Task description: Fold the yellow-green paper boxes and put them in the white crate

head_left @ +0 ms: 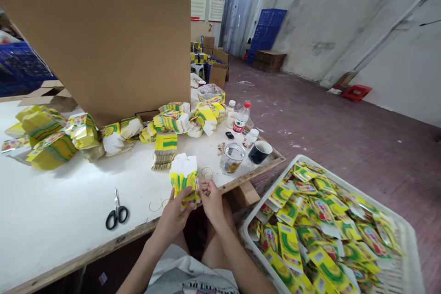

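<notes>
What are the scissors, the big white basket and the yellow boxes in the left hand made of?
Scissors: metal-looking, shiny blades; the smooth black handles are probably plastic.
Basket: probably plastic, because it's smooth with a rounded rim and slots.
Yellow boxes: likely thin printed card, since they're stacked flat with plain white flaps.

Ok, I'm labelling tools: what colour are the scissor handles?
The scissor handles are black, clearest in the head view.
</notes>
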A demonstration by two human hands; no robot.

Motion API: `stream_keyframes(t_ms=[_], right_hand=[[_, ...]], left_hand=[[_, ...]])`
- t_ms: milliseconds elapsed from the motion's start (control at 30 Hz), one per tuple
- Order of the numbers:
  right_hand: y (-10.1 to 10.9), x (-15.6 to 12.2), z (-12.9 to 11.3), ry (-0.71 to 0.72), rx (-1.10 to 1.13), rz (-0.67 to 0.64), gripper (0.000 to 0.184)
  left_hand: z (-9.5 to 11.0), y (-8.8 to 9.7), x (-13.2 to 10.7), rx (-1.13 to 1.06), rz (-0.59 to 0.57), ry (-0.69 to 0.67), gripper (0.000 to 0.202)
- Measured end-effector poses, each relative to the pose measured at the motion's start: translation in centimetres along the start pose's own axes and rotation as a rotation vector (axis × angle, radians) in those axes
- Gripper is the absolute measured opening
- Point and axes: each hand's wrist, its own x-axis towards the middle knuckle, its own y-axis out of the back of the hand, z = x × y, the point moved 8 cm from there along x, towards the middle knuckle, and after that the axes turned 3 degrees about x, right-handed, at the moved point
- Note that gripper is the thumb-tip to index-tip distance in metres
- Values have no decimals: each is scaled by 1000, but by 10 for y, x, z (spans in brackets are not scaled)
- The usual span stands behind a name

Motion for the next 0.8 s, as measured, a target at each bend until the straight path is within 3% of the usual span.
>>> stream_keyframes(t_ms=[167, 233, 433, 567, 667, 800], right_hand=[[11, 0, -8, -16, 118, 16, 28], [8, -1, -9, -29, 150, 7, 28], [1, -4, -6, -49, 160, 57, 25], [17, -8, -13, -73, 238, 77, 29], [18, -17, -22, -114, 326, -5, 33], [9, -35, -32, -187, 403, -109, 35]], left_hand=[[-1, 25, 3, -193, 267, 86, 50], [-5, 24, 7, -274, 299, 90, 49], [-28, 10, 11, -249, 207, 237, 63], [-24, 22, 8, -307, 242, 248, 64], [-10, 24, 9, -580, 259, 231, 63], [10, -5, 8, -1066, 16, 387, 53]])
